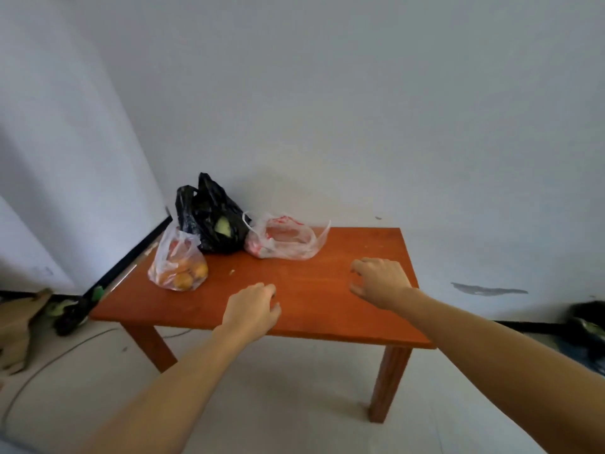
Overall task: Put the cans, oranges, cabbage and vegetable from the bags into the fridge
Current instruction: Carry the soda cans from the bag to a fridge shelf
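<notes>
Three plastic bags sit at the far left of a red-brown wooden table (pixel 327 299). A clear bag of oranges (pixel 178 263) stands nearest the left edge. Behind it is a black bag (pixel 212 221) with something pale green showing through a tear. To its right lies a clear bag with red print (pixel 284 239), its contents unclear. My left hand (pixel 252 306) hovers over the table's front middle, fingers loosely curled, holding nothing. My right hand (pixel 379 278) hangs over the right part of the table, fingers loosely bent, also holding nothing. No fridge is in view.
A white wall stands right behind the table. Brown cardboard (pixel 16 326) and a dark green-and-black bundle (pixel 70 314) lie on the floor at the left. Another dark bag (pixel 586 326) sits on the floor at the right edge. A thin cable runs across the pale floor.
</notes>
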The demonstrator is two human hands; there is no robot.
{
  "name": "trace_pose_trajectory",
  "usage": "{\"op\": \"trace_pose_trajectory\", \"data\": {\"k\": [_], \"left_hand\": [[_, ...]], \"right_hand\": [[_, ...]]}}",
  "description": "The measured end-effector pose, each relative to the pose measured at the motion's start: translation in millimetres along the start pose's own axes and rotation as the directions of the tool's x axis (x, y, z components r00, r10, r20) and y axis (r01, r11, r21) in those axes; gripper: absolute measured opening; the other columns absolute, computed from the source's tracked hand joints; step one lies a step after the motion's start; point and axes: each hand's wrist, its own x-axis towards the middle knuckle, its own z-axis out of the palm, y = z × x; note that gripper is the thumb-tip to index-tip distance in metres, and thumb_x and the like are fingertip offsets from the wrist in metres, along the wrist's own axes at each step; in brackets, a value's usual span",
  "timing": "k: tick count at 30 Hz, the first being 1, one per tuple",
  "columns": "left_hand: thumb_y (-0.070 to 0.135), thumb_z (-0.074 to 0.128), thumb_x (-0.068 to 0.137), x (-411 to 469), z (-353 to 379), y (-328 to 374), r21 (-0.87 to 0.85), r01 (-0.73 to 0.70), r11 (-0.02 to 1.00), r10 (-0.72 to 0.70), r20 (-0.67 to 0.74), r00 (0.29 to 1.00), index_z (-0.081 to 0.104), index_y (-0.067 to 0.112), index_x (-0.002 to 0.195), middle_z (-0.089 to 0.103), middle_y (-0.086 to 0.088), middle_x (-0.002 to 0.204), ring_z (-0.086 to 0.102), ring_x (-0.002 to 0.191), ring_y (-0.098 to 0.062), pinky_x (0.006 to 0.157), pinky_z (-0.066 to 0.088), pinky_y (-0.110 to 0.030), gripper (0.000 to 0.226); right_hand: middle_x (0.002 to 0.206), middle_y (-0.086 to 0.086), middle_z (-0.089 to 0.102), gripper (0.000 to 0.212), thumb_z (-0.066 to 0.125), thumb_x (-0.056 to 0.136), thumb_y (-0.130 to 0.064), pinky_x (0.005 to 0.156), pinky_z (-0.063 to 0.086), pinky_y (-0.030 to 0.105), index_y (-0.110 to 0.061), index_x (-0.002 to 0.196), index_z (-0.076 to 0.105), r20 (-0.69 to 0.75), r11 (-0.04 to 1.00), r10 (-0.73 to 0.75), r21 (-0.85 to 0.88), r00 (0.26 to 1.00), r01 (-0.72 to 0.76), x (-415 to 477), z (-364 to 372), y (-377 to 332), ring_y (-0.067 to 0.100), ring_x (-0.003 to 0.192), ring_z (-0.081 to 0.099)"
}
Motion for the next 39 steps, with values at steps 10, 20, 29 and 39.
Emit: {"op": "trace_pose_trajectory", "data": {"k": [10, 20, 29, 39], "left_hand": [[0.038, 0.048, 0.092, 129, 46, -134, 0.041, 0.034, 0.999, -0.037, 0.068, 0.997, 0.058, 0.022, 0.112, 0.06, 0.002, 0.112, 0.058, 0.103, -0.019, 0.08, 0.048, -0.035, 0.028], [0.035, 0.045, 0.091, 278, 77, -241, 0.055, -0.1, 0.993, 0.088, 0.185, 0.979, 0.058, 0.019, 0.108, 0.058, -0.001, 0.107, 0.055, 0.104, -0.023, 0.081, 0.047, -0.039, 0.026], [0.02, 0.044, 0.091, 381, 157, -248, 0.066, -0.374, 0.925, 0.34, 0.297, 0.892, 0.051, 0.014, 0.121, 0.051, -0.005, 0.125, 0.049, 0.117, -0.025, 0.094, 0.04, -0.036, 0.031], [0.013, 0.054, 0.086, 476, 249, -282, 0.205, -0.568, 0.797, 0.396, 0.533, 0.748, 0.033, 0.015, 0.142, 0.03, -0.01, 0.15, 0.02, 0.141, -0.03, 0.117, 0.014, -0.045, 0.059]], "right_hand": [[0.118, -0.002, 0.064, 0.035, 0.048, 0.091, -0.042, 0.074, 0.051, 0.035, -0.025, 0.119, 0.058, 0.054, 0.998, -0.059, -0.007, 0.997, 0.059, 181, 78, -51, 0.023, 0.097, 0.064], [0.125, -0.005, 0.062, 0.033, 0.046, 0.095, -0.04, 0.08, 0.05, 0.036, -0.027, 0.125, 0.054, 0.114, 0.993, 0.104, 0.049, 0.988, -0.11, 321, 136, -82, 0.023, 0.104, 0.063], [0.117, -0.003, 0.065, 0.033, 0.046, 0.094, -0.039, 0.073, 0.051, 0.035, -0.026, 0.124, 0.054, 0.165, 0.971, 0.224, 0.042, 0.961, -0.234, 411, 201, -48, 0.023, 0.096, 0.065], [0.113, 0.003, 0.068, 0.033, 0.052, 0.089, -0.035, 0.08, 0.053, 0.039, -0.022, 0.119, 0.06, 0.356, 0.951, 0.179, 0.178, 0.917, -0.255, 547, 310, -47, 0.027, 0.102, 0.063]]}}
